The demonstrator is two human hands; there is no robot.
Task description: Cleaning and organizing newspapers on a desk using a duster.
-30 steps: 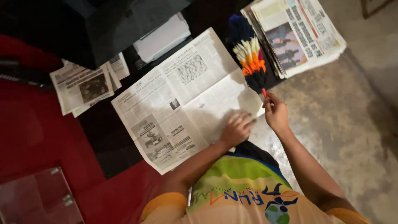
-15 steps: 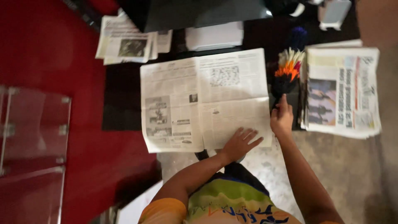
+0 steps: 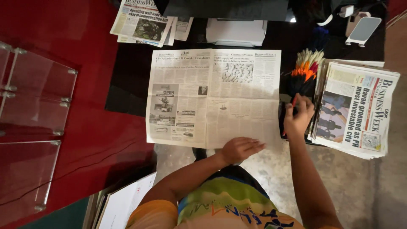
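Red surface (image 3: 55,34): fills the frame from 7 to 11 o'clock, glossy, dark cable line across its lower part.
Black counter (image 3: 127,80): spans 11 to 2 o'clock, under the papers.
Concrete floor (image 3: 364,191): grey, from 3 to 6 o'clock.
Open newspaper (image 3: 212,97): spread flat at the centre, two pages showing, lower edge hanging past the black counter toward 6 o'clock.
Newspaper stack (image 3: 360,110): at 3 o'clock, thick pile, front page up and turned sideways, just beside the right hand.
Glass panels (image 3: 29,127): clear, with metal fittings, at 9 o'clock on the red surface.
Folded newspapers (image 3: 144,21): at 11 o'clock, well apart from both hands.
White box (image 3: 235,32): at 12 o'clock, just above the open newspaper's top edge.
White stand (image 3: 360,29): at 1 o'clock, tilted, near the counter's far corner.
Feather duster (image 3: 307,72): at 2 o'clock, between the open newspaper and the newspaper stack; cream, orange and dark feathers fanned toward 12, thin red handle running down into the right hand.
Left hand (image 3: 239,149): palm down, fingers spread flat and loose, resting on the open newspaper's lower right corner, gripping nothing.
Right hand (image 3: 299,116): fingers closed round the duster's red handle, at the right edge of the open newspaper.
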